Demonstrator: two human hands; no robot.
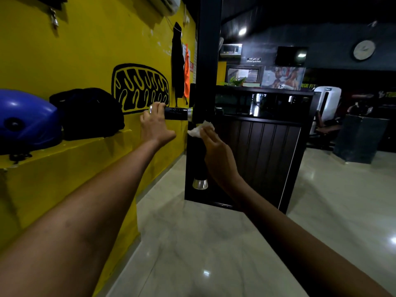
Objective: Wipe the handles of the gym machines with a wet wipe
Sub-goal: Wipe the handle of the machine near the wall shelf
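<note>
The left hand's fingers (158, 106) curl over the outer end of the horizontal handle (176, 113), probably to steady it. The right hand (216, 151) pinches the crumpled wet wipe (200, 129) against the top of the vertical handle (198, 161) (near the black post (209, 61)), seemingly placed to wipe downward toward its chrome cap (200, 183).

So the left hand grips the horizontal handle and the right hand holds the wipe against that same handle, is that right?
Not quite. In the head view the left hand grips the horizontal handle, but the right hand holds the wet wipe at the top of the vertical handle below it.
</note>
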